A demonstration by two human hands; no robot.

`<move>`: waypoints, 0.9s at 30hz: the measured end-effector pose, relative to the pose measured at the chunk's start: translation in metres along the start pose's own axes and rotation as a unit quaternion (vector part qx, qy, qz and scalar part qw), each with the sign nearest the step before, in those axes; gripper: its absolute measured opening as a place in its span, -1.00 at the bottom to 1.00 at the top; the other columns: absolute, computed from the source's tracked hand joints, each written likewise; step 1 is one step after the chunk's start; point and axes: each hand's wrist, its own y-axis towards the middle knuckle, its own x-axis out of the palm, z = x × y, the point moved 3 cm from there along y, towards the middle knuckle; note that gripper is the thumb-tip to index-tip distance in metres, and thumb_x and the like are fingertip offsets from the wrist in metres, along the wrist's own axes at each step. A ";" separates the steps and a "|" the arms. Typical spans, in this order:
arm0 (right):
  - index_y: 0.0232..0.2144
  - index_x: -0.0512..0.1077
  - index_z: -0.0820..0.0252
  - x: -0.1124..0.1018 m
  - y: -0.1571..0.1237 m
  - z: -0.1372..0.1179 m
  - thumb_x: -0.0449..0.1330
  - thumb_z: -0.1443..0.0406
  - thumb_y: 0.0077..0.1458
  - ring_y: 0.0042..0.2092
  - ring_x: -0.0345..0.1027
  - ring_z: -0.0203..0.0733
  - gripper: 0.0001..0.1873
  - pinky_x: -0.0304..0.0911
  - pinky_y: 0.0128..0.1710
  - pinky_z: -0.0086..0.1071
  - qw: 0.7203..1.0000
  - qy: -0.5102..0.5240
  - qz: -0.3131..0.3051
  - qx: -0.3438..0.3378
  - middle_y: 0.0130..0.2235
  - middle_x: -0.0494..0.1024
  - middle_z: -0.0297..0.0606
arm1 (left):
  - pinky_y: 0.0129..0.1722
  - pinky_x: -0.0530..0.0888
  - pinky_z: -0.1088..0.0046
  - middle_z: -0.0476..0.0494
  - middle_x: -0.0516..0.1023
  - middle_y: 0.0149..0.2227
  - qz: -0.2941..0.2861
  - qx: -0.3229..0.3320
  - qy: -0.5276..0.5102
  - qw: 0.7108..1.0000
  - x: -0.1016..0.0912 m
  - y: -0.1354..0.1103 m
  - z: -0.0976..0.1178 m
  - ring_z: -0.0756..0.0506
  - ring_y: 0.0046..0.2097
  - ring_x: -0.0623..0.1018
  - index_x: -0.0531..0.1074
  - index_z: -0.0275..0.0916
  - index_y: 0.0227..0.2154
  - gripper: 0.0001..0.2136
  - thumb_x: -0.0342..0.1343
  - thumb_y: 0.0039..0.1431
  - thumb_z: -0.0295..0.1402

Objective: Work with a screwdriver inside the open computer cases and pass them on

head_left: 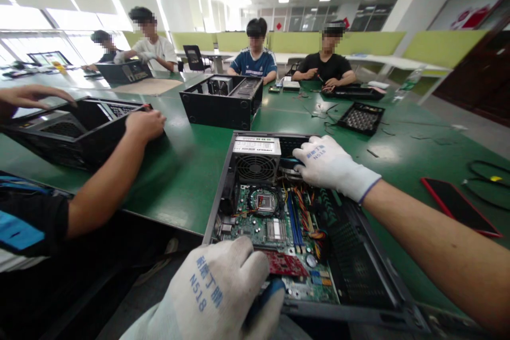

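Note:
An open black computer case [218,191] lies in front of me with its inside showing. My left hand [223,281], in a white glove with blue print, is closed at the left end of a red expansion card [287,264]; part of its grip is hidden. My right hand [330,162], gloved alike, reaches over the far right side with fingers curled by the metal drive bay [290,173]. What its fingertips touch is hidden. Between the hands are the green motherboard [255,228], the CPU socket [265,202] and blue memory slots [295,218]. The power supply [257,159] sits at the back left.
At left, a co-worker's bare hands [145,126] are on another black case [79,133]. A further case [223,101] stands ahead on the green table [179,170]. Several people sit or stand opposite. To the right are a red-edged phone-like slab [460,206], a black cable [488,191] and a black tray-like part [362,118].

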 end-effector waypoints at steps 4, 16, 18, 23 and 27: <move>-0.16 0.49 0.22 0.004 0.000 0.000 0.03 0.11 0.23 -0.15 0.45 0.09 -0.64 0.12 -0.21 -0.17 1.000 -0.004 -0.012 0.010 -0.24 0.61 0.04 | -0.53 0.37 0.57 0.03 0.35 -0.48 0.009 0.005 0.004 1.000 0.000 -0.001 -0.002 0.04 -0.50 0.46 0.39 -0.16 -0.47 -0.78 0.03 0.27 -0.23; -0.20 0.57 0.16 0.005 0.005 -0.001 0.10 -0.07 0.16 -0.09 0.42 0.16 -0.51 0.13 -0.13 -0.10 0.999 0.000 -0.050 -0.004 -0.24 0.61 0.03 | -0.56 0.32 0.58 0.04 0.32 -0.50 0.016 0.008 0.005 1.000 0.001 -0.002 -0.004 0.06 -0.52 0.44 0.39 -0.17 -0.49 -0.79 0.07 0.24 -0.24; -0.20 0.58 0.15 0.005 0.006 0.000 0.10 -0.06 0.16 -0.08 0.42 0.16 -0.52 0.14 -0.13 -0.10 0.998 0.004 -0.058 0.005 -0.23 0.61 0.03 | -0.56 0.31 0.59 0.04 0.32 -0.50 0.015 0.012 0.005 1.000 0.001 -0.003 -0.005 0.07 -0.53 0.43 0.38 -0.17 -0.49 -0.78 0.06 0.24 -0.23; -0.22 0.57 0.15 0.005 0.008 0.000 0.09 -0.06 0.15 -0.08 0.43 0.11 -0.53 0.14 -0.12 -0.12 0.998 0.022 -0.056 0.019 -0.22 0.62 0.02 | -0.56 0.31 0.60 0.03 0.32 -0.50 0.020 0.012 0.010 1.000 0.002 -0.003 -0.005 0.07 -0.53 0.43 0.38 -0.17 -0.49 -0.79 0.06 0.24 -0.23; -0.24 0.56 0.16 0.004 0.006 0.001 0.07 -0.02 0.16 -0.07 0.43 0.14 -0.55 0.13 -0.12 -0.11 0.999 0.024 -0.033 0.025 -0.22 0.64 0.02 | -0.56 0.31 0.60 0.03 0.33 -0.50 0.008 0.016 0.023 1.000 0.001 -0.002 -0.004 0.07 -0.53 0.42 0.38 -0.17 -0.48 -0.78 0.04 0.25 -0.23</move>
